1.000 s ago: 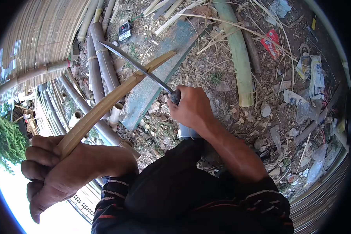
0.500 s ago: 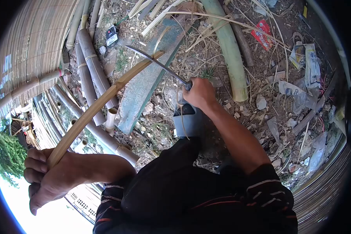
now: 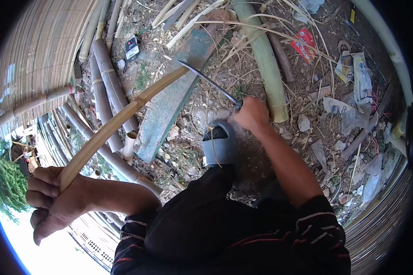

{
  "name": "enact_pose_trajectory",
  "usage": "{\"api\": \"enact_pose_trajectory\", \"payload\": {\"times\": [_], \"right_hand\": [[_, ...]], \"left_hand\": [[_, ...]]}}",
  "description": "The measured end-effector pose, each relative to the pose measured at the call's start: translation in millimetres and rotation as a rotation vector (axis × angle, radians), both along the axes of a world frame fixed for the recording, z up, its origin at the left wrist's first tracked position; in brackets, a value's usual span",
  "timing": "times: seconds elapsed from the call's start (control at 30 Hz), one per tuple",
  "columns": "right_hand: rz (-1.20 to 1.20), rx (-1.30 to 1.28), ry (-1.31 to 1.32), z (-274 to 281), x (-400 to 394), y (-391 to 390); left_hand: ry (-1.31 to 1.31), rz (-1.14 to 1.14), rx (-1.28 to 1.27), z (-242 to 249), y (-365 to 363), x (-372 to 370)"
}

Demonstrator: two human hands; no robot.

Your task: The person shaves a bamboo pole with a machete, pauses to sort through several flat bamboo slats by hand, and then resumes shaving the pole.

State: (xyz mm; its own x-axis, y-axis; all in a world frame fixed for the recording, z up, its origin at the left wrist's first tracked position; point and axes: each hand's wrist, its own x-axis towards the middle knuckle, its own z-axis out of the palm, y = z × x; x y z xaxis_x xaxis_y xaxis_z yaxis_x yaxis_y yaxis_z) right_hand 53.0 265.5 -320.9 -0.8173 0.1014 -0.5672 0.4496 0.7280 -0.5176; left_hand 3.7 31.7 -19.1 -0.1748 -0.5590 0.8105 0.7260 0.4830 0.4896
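While knife (image 3: 211, 82) clears strip (image 3: 119, 119) tip

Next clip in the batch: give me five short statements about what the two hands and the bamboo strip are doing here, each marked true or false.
1. The left hand grips one end of a long curved bamboo strip. True.
2. The right hand holds a hammer. False: it holds a knife by the handle.
3. The knife blade points toward the far end of the bamboo strip. True.
4. The thick green bamboo pole rests in the left hand. False: it lies on the ground, beyond the right hand.
5. A grey shoe shows below the right hand. True.
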Motion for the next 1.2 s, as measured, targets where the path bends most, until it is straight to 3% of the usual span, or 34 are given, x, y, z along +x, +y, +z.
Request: {"api": "enact_pose_trajectory", "payload": {"times": [0.07,0.1,0.13,0.2,0.23,0.27,0.3,0.37,0.4,0.47,0.6,0.67,0.73,0.77,0.87,0.9,0.93,1.0,1.03,1.13,1.2], "right_hand": [[0.019,-0.063,0.008,-9.0,-1.1,-4.4],[0.033,-0.099,0.087,14.4,-2.1,-7.4],[0.033,-0.139,0.146,40.8,7.2,-12.4],[0.072,-0.367,0.224,95.5,21.3,-30.3],[0.133,-0.502,0.332,127.9,27.6,-36.1],[0.194,-0.639,0.433,152.0,34.0,-39.7],[0.197,-0.642,0.425,162.2,39.0,-41.4],[0.251,-0.830,0.617,172.3,44.8,-44.1],[0.248,-0.830,0.611,150.9,42.9,-48.5],[0.046,-0.513,0.336,88.2,30.8,-56.5],[0.163,-0.617,0.432,139.6,47.4,-45.2],[0.195,-0.712,0.534,127.3,47.0,-45.7],[0.046,-0.459,0.387,70.1,26.9,-51.1],[0.115,-0.398,0.292,67.2,17.0,-44.6],[0.180,-0.460,0.315,120.3,36.6,-33.6],[0.261,-0.583,0.494,127.5,43.5,-30.4],[0.272,-0.587,0.497,109.2,35.9,-33.5],[0.087,-0.383,0.471,43.2,22.7,-49.3],[-0.009,-0.309,0.406,18.5,7.4,-49.5],[0.143,-0.274,0.223,76.9,18.8,-41.5],[0.161,-0.364,0.385,72.9,28.0,-35.1]], "left_hand": [[-0.059,-0.104,-0.152,-2.6,3.1,9.6],[-0.070,-0.391,-0.146,-2.0,-6.4,23.0],[-0.062,-0.470,-0.174,-3.8,-1.8,30.7],[0.022,-0.904,-0.162,-9.8,15.0,33.0],[0.069,-0.995,-0.119,-12.9,25.3,34.9],[0.002,-0.131,-0.218,-15.6,35.8,43.1],[-0.006,-0.126,-0.220,-20.5,43.3,46.5],[0.149,-0.909,-0.105,-27.1,50.8,50.7],[0.142,-0.910,-0.102,-27.3,50.6,51.3],[0.167,-0.838,-0.134,-27.8,49.3,52.9],[0.157,-0.724,-0.199,-28.0,45.1,53.4],[0.165,-0.649,-0.231,-28.3,42.4,54.3],[0.172,-0.587,-0.261,-28.6,40.1,54.4],[0.178,-0.565,-0.277,-28.7,39.3,53.9],[0.182,-0.483,-0.334,-28.8,38.2,53.0],[0.180,-0.484,-0.333,-29.4,38.2,48.7],[0.172,-0.617,-0.302,-28.3,39.3,43.3],[0.120,-0.898,-0.218,-20.6,42.6,42.1],[0.115,-0.591,-0.262,-18.8,43.3,42.9],[0.097,-0.584,-0.247,-17.0,30.2,48.7],[0.228,-0.721,-0.176,-21.2,34.9,43.1]]}}
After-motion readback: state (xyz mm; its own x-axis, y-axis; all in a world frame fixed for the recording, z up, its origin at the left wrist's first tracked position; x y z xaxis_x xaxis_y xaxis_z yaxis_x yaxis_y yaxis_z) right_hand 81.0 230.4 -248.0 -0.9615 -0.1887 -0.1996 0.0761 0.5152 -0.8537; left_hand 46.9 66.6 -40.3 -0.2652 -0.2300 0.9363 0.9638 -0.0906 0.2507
